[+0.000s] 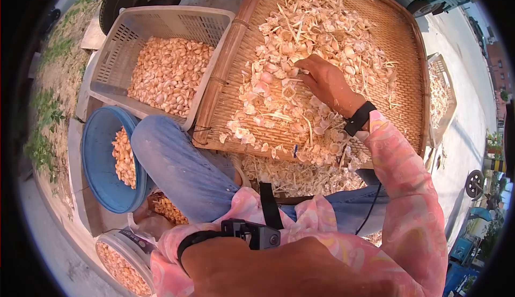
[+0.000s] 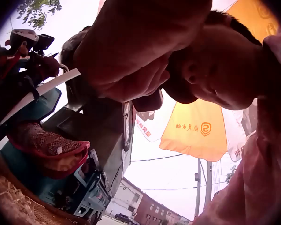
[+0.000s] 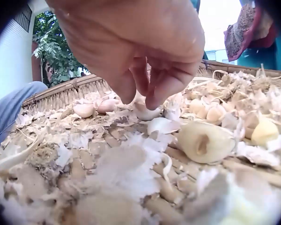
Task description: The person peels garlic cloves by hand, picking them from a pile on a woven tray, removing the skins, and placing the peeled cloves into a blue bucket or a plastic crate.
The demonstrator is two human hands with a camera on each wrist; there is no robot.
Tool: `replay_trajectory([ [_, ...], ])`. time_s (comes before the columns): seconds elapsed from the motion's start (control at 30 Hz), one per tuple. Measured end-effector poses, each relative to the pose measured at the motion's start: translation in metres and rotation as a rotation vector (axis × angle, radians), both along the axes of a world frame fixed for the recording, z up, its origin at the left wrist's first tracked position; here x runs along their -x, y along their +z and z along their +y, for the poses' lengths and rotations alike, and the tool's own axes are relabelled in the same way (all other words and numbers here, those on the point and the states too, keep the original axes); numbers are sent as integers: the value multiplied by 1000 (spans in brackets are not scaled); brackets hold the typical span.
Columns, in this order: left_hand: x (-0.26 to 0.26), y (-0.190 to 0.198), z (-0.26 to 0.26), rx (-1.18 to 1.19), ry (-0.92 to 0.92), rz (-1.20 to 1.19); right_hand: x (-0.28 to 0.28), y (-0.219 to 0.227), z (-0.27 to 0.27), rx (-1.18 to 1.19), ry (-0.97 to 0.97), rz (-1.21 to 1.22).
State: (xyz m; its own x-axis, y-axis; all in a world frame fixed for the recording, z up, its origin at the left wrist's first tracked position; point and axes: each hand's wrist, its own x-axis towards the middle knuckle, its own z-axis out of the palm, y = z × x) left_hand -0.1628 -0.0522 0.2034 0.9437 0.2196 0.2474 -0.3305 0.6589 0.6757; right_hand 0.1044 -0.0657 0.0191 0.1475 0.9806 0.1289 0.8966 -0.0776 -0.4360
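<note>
My right hand (image 1: 328, 85) reaches over a woven bamboo tray (image 1: 399, 45) strewn with garlic cloves and papery skins (image 1: 316, 13). In the right wrist view its thumb and fingers bend down and pinch a pale garlic clove (image 3: 146, 112) among the skins. A large cream clove (image 3: 206, 141) lies close in front, with pinkish cloves (image 3: 84, 110) off to the left. My left hand (image 1: 279, 270) is raised near the head camera, away from the tray. Its fingers look folded in the left wrist view, beside the person's head; I cannot tell whether they hold anything.
Left of the tray stands a plastic crate (image 1: 161, 15) with many cloves. A blue bucket (image 1: 96, 163) and a white bucket (image 1: 147, 257), both with cloves, sit beside the bent knee (image 1: 171, 152). More skins (image 1: 300, 176) lie beneath the tray's near edge. Another crate (image 1: 448, 88) is at right.
</note>
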Motion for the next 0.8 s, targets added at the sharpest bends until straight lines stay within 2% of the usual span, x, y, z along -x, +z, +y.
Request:
replay_trajectory([
  [0.07,1,-5,36,-457,551,159,9,-8,17,88,14,-57],
  [0.1,2,-13,61,-720,828,415,11,-13,22,132,21,-86],
  [0.13,1,-28,83,-905,1010,754,9,-19,22,108,21,-67],
  [0.2,12,-72,124,-1205,1093,758,7,-29,23,58,24,-35],
  [0.27,-11,-94,127,-1122,873,709,6,-25,11,52,-15,27],
  [0.33,-59,-104,110,-1187,651,657,4,-15,-7,67,-72,122],
  [0.4,-109,-131,104,-1469,526,638,6,1,-32,104,-150,255],
  [0.47,-157,-176,103,-1651,520,692,8,23,-54,197,-254,457],
  [0.53,-185,-192,101,-1810,450,854,5,27,-72,229,-329,622],
  [0.63,-194,-200,99,-1834,326,848,0,21,-96,212,-449,837],
  [0.77,-185,-191,89,-1949,192,933,-7,-12,-101,57,-350,742],
  [0.8,-181,-192,90,-1842,262,920,-5,-8,-99,21,-370,785],
])
